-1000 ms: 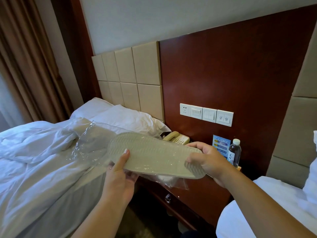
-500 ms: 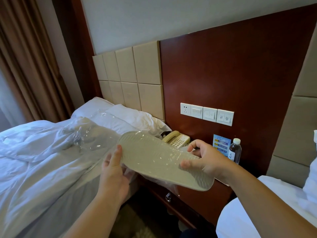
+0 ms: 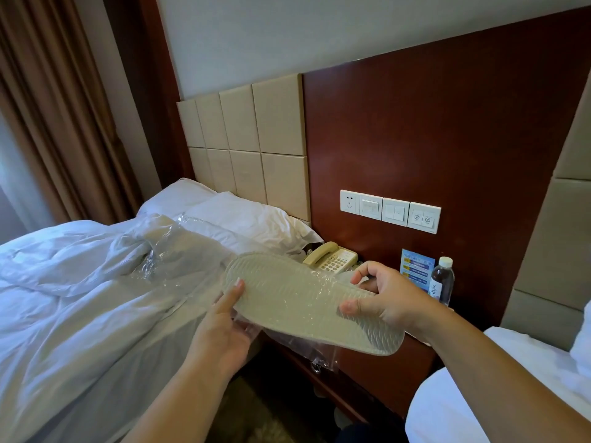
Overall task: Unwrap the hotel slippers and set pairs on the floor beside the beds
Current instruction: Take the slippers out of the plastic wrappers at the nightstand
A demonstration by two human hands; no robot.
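A pale beige hotel slipper (image 3: pixel 307 298) with a ribbed sole facing up is held in mid-air above the gap between two beds. Clear plastic wrap (image 3: pixel 179 254) covers its left part and trails loosely toward the left bed; more wrap hangs beneath it. My left hand (image 3: pixel 224 327) grips the slipper's left end from below, thumb pressed on the sole. My right hand (image 3: pixel 383 298) pinches the slipper near its right end, thumb on the sole and fingers behind it. Whether a second slipper lies underneath is hidden.
A left bed (image 3: pixel 80 298) with a rumpled white duvet and pillows. A wooden nightstand (image 3: pixel 367 369) holds a beige telephone (image 3: pixel 331 259), a blue card and a water bottle (image 3: pixel 442 281). Wall switches (image 3: pixel 390 211) sit above. A second bed (image 3: pixel 463 404) is at the right. Dark carpet lies below.
The slipper has tilted, its right end dropping lower and sliding further out of the wrap to the right. Both hands keep their hold.
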